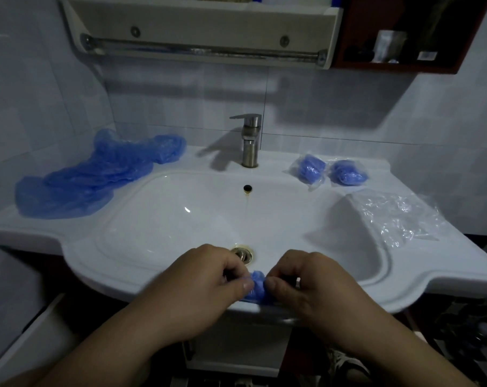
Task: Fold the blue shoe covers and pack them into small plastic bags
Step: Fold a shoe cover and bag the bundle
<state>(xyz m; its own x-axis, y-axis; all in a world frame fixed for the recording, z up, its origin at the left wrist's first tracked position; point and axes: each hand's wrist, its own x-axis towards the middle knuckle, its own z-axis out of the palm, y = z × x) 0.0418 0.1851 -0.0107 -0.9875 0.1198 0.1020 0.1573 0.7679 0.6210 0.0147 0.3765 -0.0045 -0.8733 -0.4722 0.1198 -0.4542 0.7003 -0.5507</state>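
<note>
A small, bunched blue shoe cover (255,287) is held over the front rim of the white sink (153,277). My left hand (203,289) pinches its left side and my right hand (312,289) pinches its right side, fingers curled round it. A loose pile of blue shoe covers (97,177) lies on the counter at the left. Two packed bags of folded blue covers (309,169) (348,173) sit at the back right. Empty clear plastic bags (398,216) lie at the right.
A steel faucet (249,141) stands behind the basin, with the drain (242,252) just beyond my hands. A towel rail (203,50) and a shelf hang above. A dark red wall cabinet (398,37) is at the upper right.
</note>
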